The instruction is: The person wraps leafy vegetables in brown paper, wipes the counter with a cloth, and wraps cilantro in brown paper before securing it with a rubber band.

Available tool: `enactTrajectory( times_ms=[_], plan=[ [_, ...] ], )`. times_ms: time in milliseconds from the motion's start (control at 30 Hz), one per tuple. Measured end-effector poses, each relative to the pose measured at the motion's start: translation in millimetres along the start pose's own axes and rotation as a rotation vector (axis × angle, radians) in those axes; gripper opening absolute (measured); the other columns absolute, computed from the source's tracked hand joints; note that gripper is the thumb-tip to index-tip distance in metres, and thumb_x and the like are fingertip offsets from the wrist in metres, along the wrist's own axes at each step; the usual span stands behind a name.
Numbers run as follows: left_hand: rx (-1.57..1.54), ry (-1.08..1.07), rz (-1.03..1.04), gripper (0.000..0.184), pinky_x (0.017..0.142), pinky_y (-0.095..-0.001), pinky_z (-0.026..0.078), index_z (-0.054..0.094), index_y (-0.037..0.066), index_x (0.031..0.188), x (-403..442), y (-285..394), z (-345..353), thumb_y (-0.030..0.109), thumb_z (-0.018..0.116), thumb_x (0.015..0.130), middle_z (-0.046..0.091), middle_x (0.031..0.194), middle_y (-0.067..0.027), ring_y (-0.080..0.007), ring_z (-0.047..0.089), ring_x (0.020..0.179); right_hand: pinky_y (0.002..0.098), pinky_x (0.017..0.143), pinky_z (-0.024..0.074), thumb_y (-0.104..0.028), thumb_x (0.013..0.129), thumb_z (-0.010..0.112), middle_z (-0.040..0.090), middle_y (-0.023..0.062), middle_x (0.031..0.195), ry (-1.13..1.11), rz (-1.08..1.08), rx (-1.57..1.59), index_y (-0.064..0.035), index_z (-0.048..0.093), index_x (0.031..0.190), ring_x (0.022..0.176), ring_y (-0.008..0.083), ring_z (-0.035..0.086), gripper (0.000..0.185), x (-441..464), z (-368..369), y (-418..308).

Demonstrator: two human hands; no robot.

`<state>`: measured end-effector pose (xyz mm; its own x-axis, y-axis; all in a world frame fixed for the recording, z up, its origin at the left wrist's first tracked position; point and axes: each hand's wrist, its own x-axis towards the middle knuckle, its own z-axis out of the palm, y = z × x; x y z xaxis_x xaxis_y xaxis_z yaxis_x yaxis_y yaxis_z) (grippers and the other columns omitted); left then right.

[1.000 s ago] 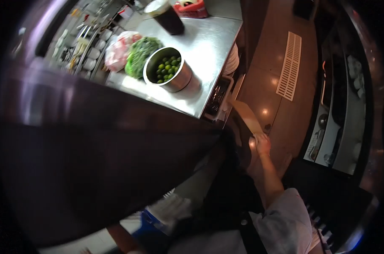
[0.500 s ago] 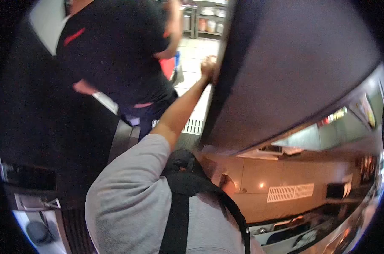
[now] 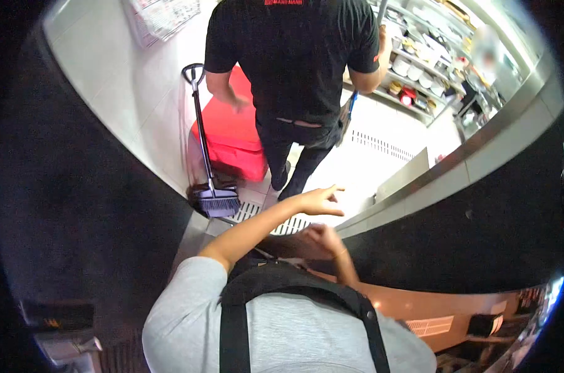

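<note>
My left hand [image 3: 322, 202] reaches forward across the doorway with its fingers apart and nothing in it. Just below it, my right hand [image 3: 322, 239] is near my waist, its fingers curled beside a dark brown flat shape [image 3: 291, 246]. Blur hides whether they grip that shape. A dark door panel [image 3: 456, 230] lies to the right of both hands, touching neither. Ahead walks a person in a black T-shirt [image 3: 294, 62], whose right hand holds a long pole [image 3: 382, 11].
A long-handled broom [image 3: 204, 140] leans by the left wall, beside a red bin [image 3: 232, 124]. Another dark panel [image 3: 77, 174] stands on the left. Slotted drain grates [image 3: 381, 144] cross the pale floor. Loaded shelves [image 3: 412, 68] stand at the back right, and a white basket [image 3: 164, 18] is at upper left.
My left hand has come off the door's edge and moved down and back. My view has turned left, showing the broom and bin. The person in black appears farther to the right.
</note>
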<state>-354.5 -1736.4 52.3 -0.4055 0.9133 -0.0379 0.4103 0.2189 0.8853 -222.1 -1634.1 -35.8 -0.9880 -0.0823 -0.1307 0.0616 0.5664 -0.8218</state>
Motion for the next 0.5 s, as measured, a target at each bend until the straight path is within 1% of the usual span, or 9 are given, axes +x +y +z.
enactTrajectory(
  times_ms=[67, 133, 233, 300, 333, 400, 433, 467, 500],
  plan=[
    [-0.021, -0.092, -0.060, 0.101, 0.093, -0.0371, 0.045, 0.031, 0.004, 0.137, -27.3, -51.0, -37.2, 0.051, 0.079, 0.062, 0.058, 0.116, -0.0225, -0.0343, 0.057, 0.108, 0.0303, 0.075, 0.0495, -0.023, 0.085, 0.063, 0.069, 0.0059, 0.084, 0.095, -0.106, 0.090, -0.0048, 0.068, 0.096, 0.079, 0.0127, 0.061, 0.022, 52.2, -27.9, -22.7],
    [0.113, 0.003, 0.109, 0.103, 0.094, -0.0373, 0.044, 0.035, 0.003, 0.135, -18.0, -94.8, -62.3, 0.049, 0.083, 0.056, 0.058, 0.117, -0.0216, -0.0305, 0.057, 0.109, 0.0285, 0.075, 0.0496, -0.021, 0.085, 0.063, 0.069, 0.0047, 0.084, 0.106, 0.033, 0.137, -0.0043, 0.069, 0.095, 0.080, 0.0091, 0.060, 0.020, 99.2, -72.7, -50.9],
    [-0.096, -0.027, 0.020, 0.074, 0.090, -0.0337, 0.046, 0.043, 0.001, 0.129, 25.4, -106.1, -100.7, 0.024, 0.078, 0.068, 0.060, 0.114, -0.0164, -0.0216, 0.058, 0.104, 0.0292, 0.072, 0.0489, -0.018, 0.083, 0.065, 0.068, 0.0095, 0.082, 0.200, -0.084, 0.011, -0.0017, 0.068, 0.090, 0.075, 0.0127, 0.061, 0.018, 151.0, -145.9, -68.1],
    [-0.300, -0.027, -0.034, 0.055, 0.086, -0.0301, 0.047, 0.047, 0.000, 0.125, 62.8, -119.4, -114.0, 0.003, 0.069, 0.075, 0.062, 0.112, -0.0126, -0.0177, 0.059, 0.101, 0.0340, 0.069, 0.0495, -0.015, 0.077, 0.064, 0.067, 0.0160, 0.080, 0.318, -0.163, -0.128, -0.0034, 0.067, 0.087, 0.072, 0.0237, 0.064, 0.016, 181.7, -185.4, -60.8],
    [-0.294, -0.055, -0.018, 0.055, 0.086, -0.0301, 0.047, 0.047, 0.000, 0.125, 80.3, -126.4, -118.2, 0.003, 0.069, 0.075, 0.062, 0.112, -0.0126, -0.0177, 0.059, 0.101, 0.0351, 0.070, 0.0497, -0.014, 0.076, 0.063, 0.066, 0.0169, 0.080, 0.350, -0.161, -0.145, -0.0039, 0.067, 0.086, 0.073, 0.0274, 0.065, 0.016, 194.4, -201.5, -52.7],
    [-0.269, -0.066, -0.171, 0.058, 0.086, -0.0302, 0.047, 0.047, -0.001, 0.125, 123.7, -127.5, -137.3, 0.004, 0.071, 0.073, 0.061, 0.113, -0.0126, -0.0178, 0.059, 0.102, 0.0361, 0.069, 0.0498, -0.014, 0.075, 0.062, 0.066, 0.0168, 0.080, 0.393, -0.142, -0.224, -0.0050, 0.067, 0.086, 0.074, 0.0302, 0.064, 0.015, 220.2, -248.6, -49.0],
    [-0.338, -0.021, 0.011, 0.056, 0.083, -0.0303, 0.048, 0.048, 0.001, 0.125, 149.5, -172.0, -129.4, 0.005, 0.070, 0.074, 0.064, 0.107, -0.0111, -0.0165, 0.061, 0.098, 0.0371, 0.069, 0.0499, -0.014, 0.074, 0.061, 0.066, 0.0167, 0.080, 0.419, -0.140, -0.309, -0.0061, 0.067, 0.085, 0.075, 0.0329, 0.063, 0.015, 232.3, -268.1, -47.0],
    [-0.194, 0.038, 0.121, 0.049, 0.081, -0.0300, 0.049, 0.052, 0.002, 0.121, 170.8, -187.6, -131.3, 0.005, 0.070, 0.075, 0.067, 0.100, -0.0092, -0.0143, 0.062, 0.093, 0.0371, 0.069, 0.0499, -0.014, 0.074, 0.061, 0.066, 0.0167, 0.080, 0.437, -0.138, -0.320, -0.0061, 0.067, 0.085, 0.075, 0.0329, 0.063, 0.015, 247.5, -289.3, -40.5],
    [-0.105, 0.036, 0.081, 0.045, 0.081, -0.0298, 0.049, 0.055, 0.002, 0.117, 181.1, -194.9, -137.2, 0.006, 0.070, 0.075, 0.067, 0.097, -0.0086, -0.0141, 0.062, 0.091, 0.0343, 0.068, 0.0496, -0.014, 0.077, 0.062, 0.066, 0.0148, 0.079, 0.448, -0.153, -0.316, -0.0052, 0.067, 0.086, 0.072, 0.0278, 0.064, 0.014, 256.8, -300.6, -34.0]
  ],
)
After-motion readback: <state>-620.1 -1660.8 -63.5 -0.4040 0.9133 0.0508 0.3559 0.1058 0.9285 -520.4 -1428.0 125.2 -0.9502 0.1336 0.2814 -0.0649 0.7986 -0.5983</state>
